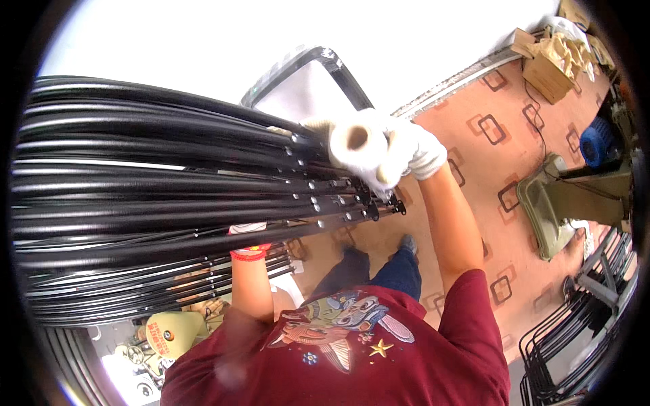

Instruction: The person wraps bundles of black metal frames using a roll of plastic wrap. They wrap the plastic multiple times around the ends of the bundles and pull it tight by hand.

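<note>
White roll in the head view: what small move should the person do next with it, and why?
Perhaps ease the white roll down beside the ends of the black tubes, toward the left hand. The gloved right hand has the roll right by those ends, while the left hand is partly hidden beneath the tubes, so it might receive it there.

Black tubes (149, 181) hide most of the left hand (248, 229).
</note>
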